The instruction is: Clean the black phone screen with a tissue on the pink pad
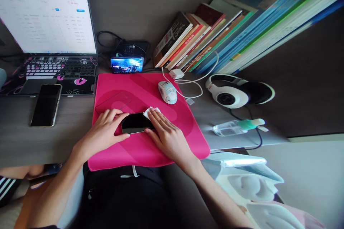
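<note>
A smartphone (135, 123) with a dark screen lies sideways on the pink mouse pad (185, 125). My left hand (109, 128) grips its left end between thumb and fingers. Under the fingers of my right hand (168, 132) a white wipe (150, 111) is pressed at the phone's upper right corner, and that thumb rests along the lower edge. The right end of the phone is hidden by this hand. Flat on the pad, just beyond my left hand, is a thin clear sheet (116, 101).
An open laptop (48, 18) stands at the back left, with another phone (46, 105) in front. Behind the pad, a lit phone (127, 64) is propped up. A mouse (167, 92), white cable (197, 82), headphones (228, 93), spray bottle (236, 127) and leaning books (215, 35) occupy the right.
</note>
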Action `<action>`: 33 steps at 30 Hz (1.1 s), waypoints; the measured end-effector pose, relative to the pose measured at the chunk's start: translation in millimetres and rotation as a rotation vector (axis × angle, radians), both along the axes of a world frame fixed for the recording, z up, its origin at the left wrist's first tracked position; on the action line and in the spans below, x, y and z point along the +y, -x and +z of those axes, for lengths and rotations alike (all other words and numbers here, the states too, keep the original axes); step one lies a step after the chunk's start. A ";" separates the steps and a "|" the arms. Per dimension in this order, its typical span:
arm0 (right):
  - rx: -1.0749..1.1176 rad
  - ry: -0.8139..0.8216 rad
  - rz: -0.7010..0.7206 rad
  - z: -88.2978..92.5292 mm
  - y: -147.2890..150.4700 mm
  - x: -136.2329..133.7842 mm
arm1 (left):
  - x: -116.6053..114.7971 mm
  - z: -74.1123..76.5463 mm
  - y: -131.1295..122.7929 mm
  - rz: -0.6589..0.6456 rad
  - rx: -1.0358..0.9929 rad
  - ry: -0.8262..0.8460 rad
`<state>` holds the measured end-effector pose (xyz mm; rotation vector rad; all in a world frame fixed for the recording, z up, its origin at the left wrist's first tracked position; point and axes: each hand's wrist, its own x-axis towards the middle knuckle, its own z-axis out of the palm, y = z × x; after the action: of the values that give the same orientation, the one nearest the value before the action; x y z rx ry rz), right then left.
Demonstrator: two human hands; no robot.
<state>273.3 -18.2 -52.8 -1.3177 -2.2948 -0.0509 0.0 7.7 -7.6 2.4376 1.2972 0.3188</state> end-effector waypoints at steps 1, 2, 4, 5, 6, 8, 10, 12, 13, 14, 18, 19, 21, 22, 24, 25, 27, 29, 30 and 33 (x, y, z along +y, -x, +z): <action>-0.007 -0.011 0.003 0.5 -0.5 -3.0 | 0.0 -0.5 0.2 -0.001 0.006 -0.005; -0.016 -0.021 0.007 1.1 -1.2 -7.1 | -0.1 -0.8 0.2 -0.003 0.014 -0.008; -0.041 -0.036 0.014 2.8 -3.2 -17.6 | -0.2 -1.2 0.1 -0.006 0.027 -0.009; -0.056 -0.040 0.019 3.8 -4.3 -23.5 | -0.3 -1.2 -0.1 -0.006 0.031 -0.007; -0.069 -0.041 0.025 4.8 -5.4 -29.4 | -0.4 -1.3 -0.3 -0.006 0.033 -0.005; -0.089 -0.039 0.035 6.6 -7.6 -40.0 | -0.4 -1.4 -0.4 -0.007 0.029 -0.002; -0.095 -0.026 0.042 7.7 -9.3 -46.8 | -0.4 -2.1 -0.1 -0.007 0.019 -0.004; -0.086 -0.010 0.045 7.5 -10.0 -48.0 | -0.2 -3.0 0.5 -0.011 0.010 -0.008; -0.080 -0.002 0.045 6.9 -9.9 -46.1 | -0.1 -3.4 0.8 -0.013 0.005 -0.008; -0.073 0.004 0.045 6.0 -9.3 -42.8 | 0.0 -3.7 1.1 -0.016 0.000 -0.006; -0.035 0.017 0.032 1.3 -4.1 -18.8 | 0.1 -2.3 1.0 -0.011 -0.009 0.017; -0.023 0.022 0.027 0.3 -2.5 -12.1 | 0.0 -1.4 0.7 -0.009 -0.005 0.023; -0.004 0.036 0.021 -1.0 0.4 -1.0 | -0.3 0.3 0.0 -0.005 0.004 0.026; 0.000 0.042 0.019 -1.3 1.5 2.6 | -0.4 0.9 -0.3 -0.002 0.006 0.023; 0.001 0.046 0.016 -1.3 2.7 4.4 | -0.8 1.1 -0.7 0.001 0.005 0.012; -0.001 0.045 0.015 -1.1 2.9 2.4 | -1.0 0.8 -0.7 0.001 0.004 0.005; -0.008 0.037 0.014 -0.3 2.7 -6.5 | -1.2 -0.7 -0.3 -0.002 0.002 -0.007; -0.019 0.028 0.021 1.1 1.9 -19.6 | -1.2 -2.5 0.2 -0.005 -0.002 -0.021; -0.026 0.025 0.029 1.9 1.5 -26.5 | -1.1 -3.2 0.4 -0.006 -0.002 -0.025; -0.046 0.026 0.055 4.3 0.7 -42.8 | -0.5 -4.2 0.0 -0.008 0.005 -0.025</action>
<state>272.6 -61.0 -48.5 -1.2776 -2.3769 -0.0334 0.0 7.2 -11.8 2.4649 1.2920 0.3291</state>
